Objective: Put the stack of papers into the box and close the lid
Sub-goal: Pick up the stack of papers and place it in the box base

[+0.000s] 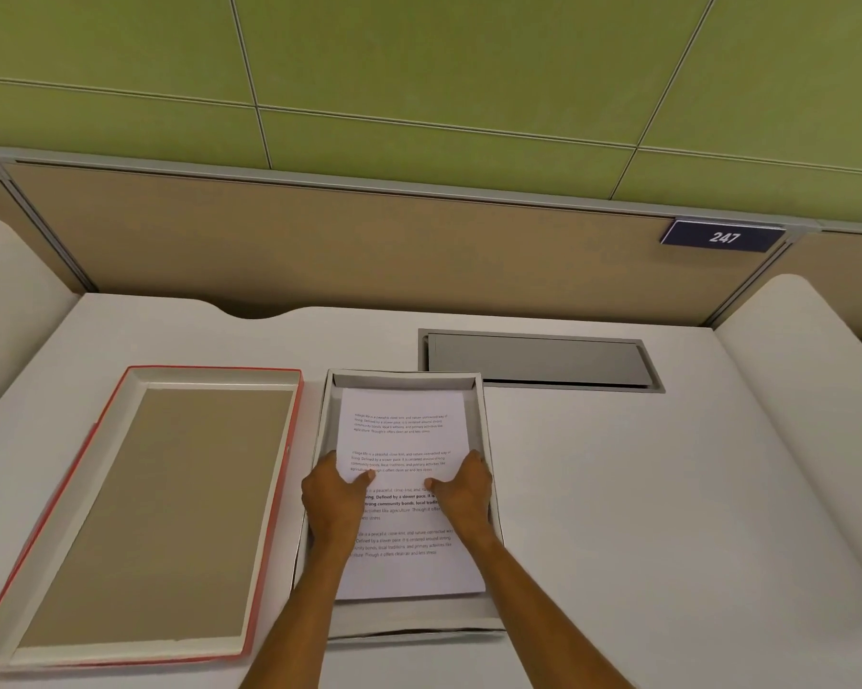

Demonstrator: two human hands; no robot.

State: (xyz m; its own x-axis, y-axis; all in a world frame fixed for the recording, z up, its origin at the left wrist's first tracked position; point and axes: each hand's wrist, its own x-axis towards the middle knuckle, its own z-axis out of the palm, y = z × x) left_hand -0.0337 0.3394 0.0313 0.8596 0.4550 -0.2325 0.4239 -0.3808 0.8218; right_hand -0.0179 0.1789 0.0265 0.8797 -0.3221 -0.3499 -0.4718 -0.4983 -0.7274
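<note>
A white stack of papers (pixel 403 435) with printed text lies inside the shallow white box (pixel 404 379) at the middle of the desk. My left hand (pixel 332 494) grips the stack's left edge, thumb on top of the sheet. My right hand (pixel 464 489) grips the right edge the same way. Both hands are down inside the box walls. The lid (pixel 170 514), red-edged with a brown inside, lies upside down on the desk to the left of the box, apart from it.
A grey cable hatch (pixel 538 360) is set in the white desk (pixel 667 489) behind and right of the box. A tan partition (pixel 369 251) with a number plate 247 (pixel 723 236) closes the back. White rounded dividers stand at both sides.
</note>
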